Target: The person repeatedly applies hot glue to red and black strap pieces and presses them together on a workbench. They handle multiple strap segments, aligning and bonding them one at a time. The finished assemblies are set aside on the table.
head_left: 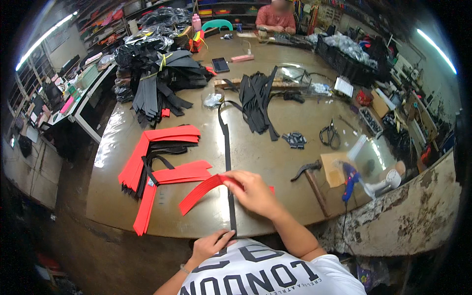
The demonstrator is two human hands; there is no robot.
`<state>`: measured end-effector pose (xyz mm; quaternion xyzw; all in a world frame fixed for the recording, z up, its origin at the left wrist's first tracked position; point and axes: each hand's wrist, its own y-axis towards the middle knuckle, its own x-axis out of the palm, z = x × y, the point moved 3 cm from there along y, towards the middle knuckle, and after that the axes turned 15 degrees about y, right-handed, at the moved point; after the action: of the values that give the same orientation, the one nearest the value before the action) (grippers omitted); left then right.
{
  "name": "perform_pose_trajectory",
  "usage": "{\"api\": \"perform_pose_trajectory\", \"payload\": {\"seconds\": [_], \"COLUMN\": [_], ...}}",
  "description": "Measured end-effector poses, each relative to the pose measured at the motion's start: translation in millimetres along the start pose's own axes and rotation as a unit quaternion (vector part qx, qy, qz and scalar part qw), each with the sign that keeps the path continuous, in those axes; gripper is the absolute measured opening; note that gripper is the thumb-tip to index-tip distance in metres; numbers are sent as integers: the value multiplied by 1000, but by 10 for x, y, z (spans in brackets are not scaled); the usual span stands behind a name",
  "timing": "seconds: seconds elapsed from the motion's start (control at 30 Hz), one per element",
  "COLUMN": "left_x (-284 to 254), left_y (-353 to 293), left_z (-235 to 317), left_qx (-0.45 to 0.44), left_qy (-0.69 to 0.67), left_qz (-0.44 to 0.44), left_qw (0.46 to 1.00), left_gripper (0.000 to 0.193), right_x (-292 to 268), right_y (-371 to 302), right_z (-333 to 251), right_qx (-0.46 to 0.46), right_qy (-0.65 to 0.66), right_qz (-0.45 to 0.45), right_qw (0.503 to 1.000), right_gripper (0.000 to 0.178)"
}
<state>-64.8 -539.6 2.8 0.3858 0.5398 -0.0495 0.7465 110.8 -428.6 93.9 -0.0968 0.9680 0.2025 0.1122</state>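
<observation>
My right hand (251, 192) is closed on a red ribbed strip (200, 192), thumb and fingers pinching its middle. Its left end curves down toward the tabletop, and a bit of red shows beyond the hand on the other side. Beneath it, a long narrow black strap (227, 152) runs from the middle of the table to the near edge. There my left hand (211, 247) pinches the strap's near end close to my shirt. To the left lie a bent stack of red strips (169, 133) with black pieces under it and a red bundle (183, 174) tied with black.
Black strips lie in a heap (258, 101) and a large pile (162, 81) on the brown table (275, 162). At right are a hammer (314, 189), scissors (330, 135), a blue glue gun (350, 183) and small black parts (295, 140). A person (276, 18) sits at the far side.
</observation>
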Motion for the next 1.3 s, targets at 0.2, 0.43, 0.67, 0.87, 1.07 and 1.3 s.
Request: {"api": "perform_pose_trajectory", "payload": {"seconds": [0.2,0.43,0.67,0.87,1.07,1.3], "left_x": [71,132,94,116,141,130], "left_y": [18,0,59,21,12,37], "left_z": [-71,-101,-74,-79,-92,-110], "left_qx": [50,33,17,4,-16,-14], "left_qy": [24,-23,-44,-62,-77,-80], "left_qz": [7,-3,6,-1,-6,-10], "left_qw": [998,999,999,998,997,997], "left_gripper": [28,21,16,16,16,16], "right_x": [44,-4,18,63,88,293], "right_y": [-57,-179,-182,-182,-274,-417], "right_z": [-33,-232,-190,260,569,736], "right_qx": [-40,49,72,74,127,89], "right_qy": [-73,30,21,-69,-20,-124], "right_qz": [36,16,49,77,105,136], "right_qw": [996,998,996,992,986,979], "right_gripper": [15,17,23,25,25,24]}}
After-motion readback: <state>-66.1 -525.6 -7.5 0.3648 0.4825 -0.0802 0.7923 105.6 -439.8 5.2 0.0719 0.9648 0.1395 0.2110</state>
